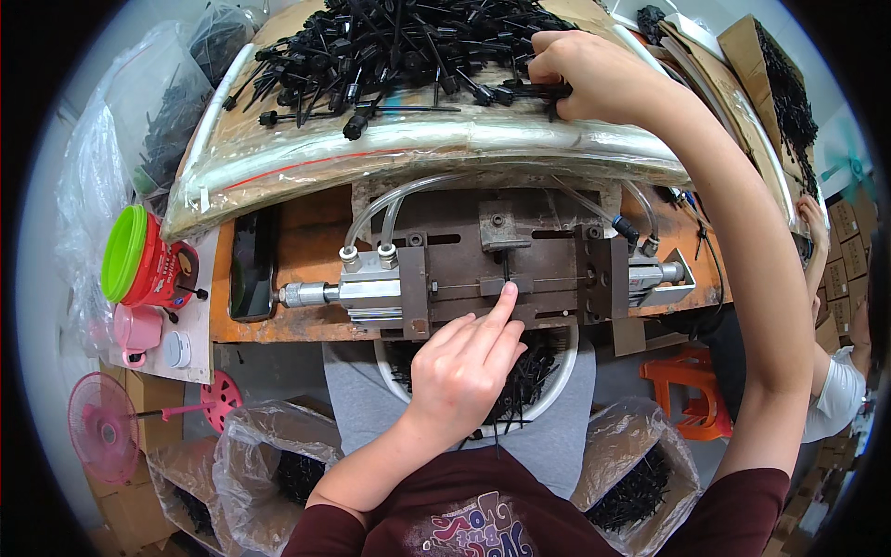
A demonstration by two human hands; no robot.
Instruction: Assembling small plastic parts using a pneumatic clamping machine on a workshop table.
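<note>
My left hand reaches over the front of a brown metal clamping fixture. Its index finger is stretched out, the tip on a small block in the middle, where a thin black piece stands; the other fingers lie loosely extended, holding nothing visible. At the far right edge of a heap of black plastic parts with thick heads and thin tails, my right hand has its fingers curled together on a black part. The fingers partly hide that part.
Air cylinders with clear hoses flank the fixture. A padded tray edge rises behind it. In my lap sits a white basin of black parts. A phone, green-rimmed tub and pink fan are left; an orange stool and another person's arm right.
</note>
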